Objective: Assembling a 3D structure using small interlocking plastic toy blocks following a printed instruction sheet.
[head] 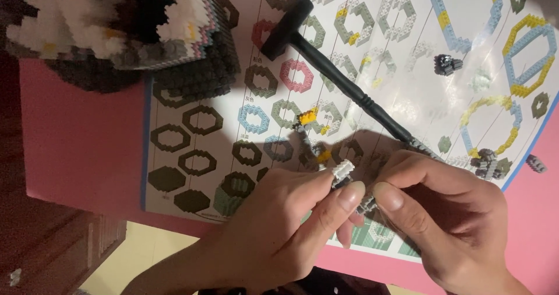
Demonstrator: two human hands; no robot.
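My left hand and my right hand meet over the lower edge of a printed instruction sheet full of ring-shaped brick diagrams. My left thumb and fingers pinch a tiny white-and-grey brick piece. My right thumb and fingers pinch a small grey brick bit right beside it. The two pieces are almost touching. A small grey-and-yellow brick cluster lies on the sheet just above my hands, with another near my left fingertips.
A black plastic hammer lies diagonally across the sheet. A large dark grey, white and pink brick model stands at the upper left. Loose grey brick bits lie at the right on the pink table.
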